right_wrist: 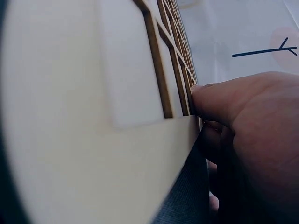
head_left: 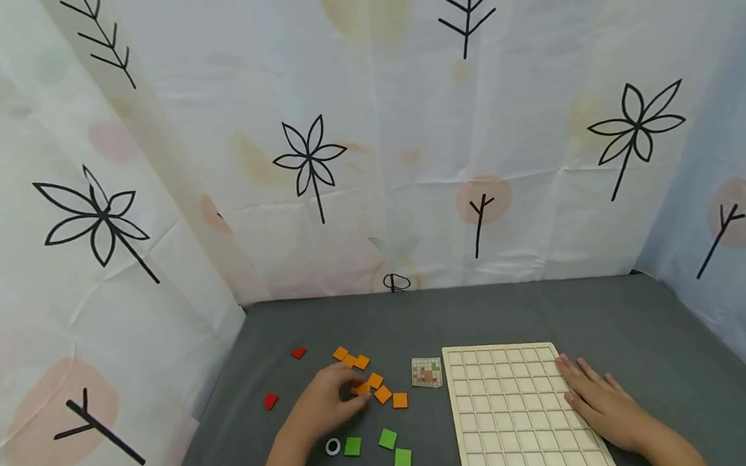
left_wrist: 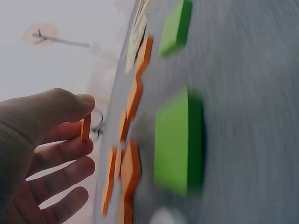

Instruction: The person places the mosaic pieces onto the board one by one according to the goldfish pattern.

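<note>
My left hand (head_left: 319,401) is among loose orange square tiles. In the left wrist view, its thumb and forefinger pinch a thin orange tile (left_wrist: 86,127) on edge, while the other fingers stay loosely bent. Several more orange tiles (head_left: 383,394) lie around and beyond that hand. To the right stands a pale wooden grid board (head_left: 513,422), its cells bare. My right hand (head_left: 608,407) rests along the board's right edge with fingers extended; in the right wrist view its thumb (right_wrist: 219,100) touches the rim.
Green tiles (head_left: 402,459) lie nearer me, beside a black-and-white ring-like piece (head_left: 332,446). Two red pieces (head_left: 299,353) sit to the left. A small printed pattern card (head_left: 426,372) lies left of the board. Patterned cloth (head_left: 374,154) hangs around the grey table (head_left: 512,310).
</note>
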A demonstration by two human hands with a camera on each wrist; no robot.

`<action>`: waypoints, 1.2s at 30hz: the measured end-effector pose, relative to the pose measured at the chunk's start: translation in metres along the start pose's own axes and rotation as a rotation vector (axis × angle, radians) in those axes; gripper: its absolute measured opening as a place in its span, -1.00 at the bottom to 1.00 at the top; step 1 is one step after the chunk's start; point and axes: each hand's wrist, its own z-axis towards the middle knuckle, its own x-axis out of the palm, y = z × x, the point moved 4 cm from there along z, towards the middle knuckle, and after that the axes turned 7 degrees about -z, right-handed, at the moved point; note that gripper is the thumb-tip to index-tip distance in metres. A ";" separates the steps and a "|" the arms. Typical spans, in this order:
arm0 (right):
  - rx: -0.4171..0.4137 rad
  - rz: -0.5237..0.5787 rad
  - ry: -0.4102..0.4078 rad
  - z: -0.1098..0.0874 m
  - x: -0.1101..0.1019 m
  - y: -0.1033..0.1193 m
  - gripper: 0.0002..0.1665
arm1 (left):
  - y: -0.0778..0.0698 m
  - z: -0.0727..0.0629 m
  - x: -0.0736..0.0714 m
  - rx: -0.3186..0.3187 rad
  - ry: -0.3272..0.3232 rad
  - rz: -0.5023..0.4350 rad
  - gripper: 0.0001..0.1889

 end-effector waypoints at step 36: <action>0.018 0.028 0.013 0.001 -0.003 0.001 -0.21 | -0.091 0.082 0.118 0.244 0.053 0.099 -0.81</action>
